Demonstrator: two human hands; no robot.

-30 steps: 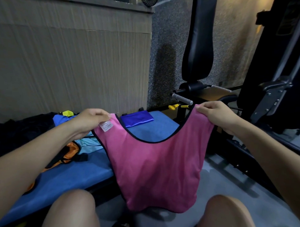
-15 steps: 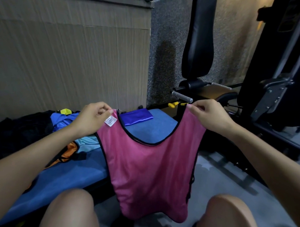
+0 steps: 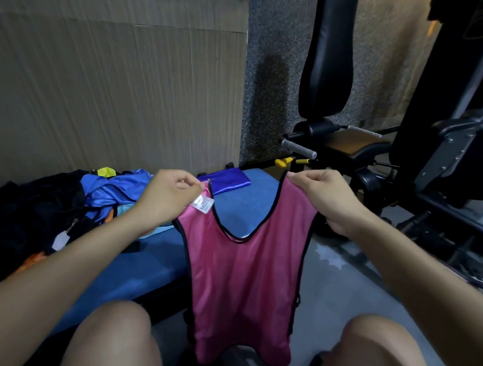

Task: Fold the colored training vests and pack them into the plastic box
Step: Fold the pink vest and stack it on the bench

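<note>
1. Pink training vest [image 3: 245, 278] hangs upright in the air, held by both shoulder straps, above and between the person's knees; lower hem dangles near the floor [image 3: 348, 296], clear of the blue bench pad [image 3: 155, 264].
2. Left hand [image 3: 170, 198]: fingers curled, pinching the left strap; white label [image 3: 202, 204] hangs just below the fingertips.
3. Right hand [image 3: 326, 198]: fingers curled, gripping the right strap top.
4. Bench pad: near edge runs diag. from lower left toward the vest; its right end, behind the neckline, is bare.
5. Folded purple vest [image 3: 225, 181] lies flat at the pad's far edge, by the wall.
6. Heap of unfolded vests [image 3: 111, 189] (blue, yellow, orange, light blue) sits on the pad's left part, touching dark fabric [image 3: 31, 216] further left.
7. Gym machine [image 3: 427, 167], black, stands right of the pad; open floor strip between it and the right knee.
8. Containers: plastic box not seen in this view.
</note>
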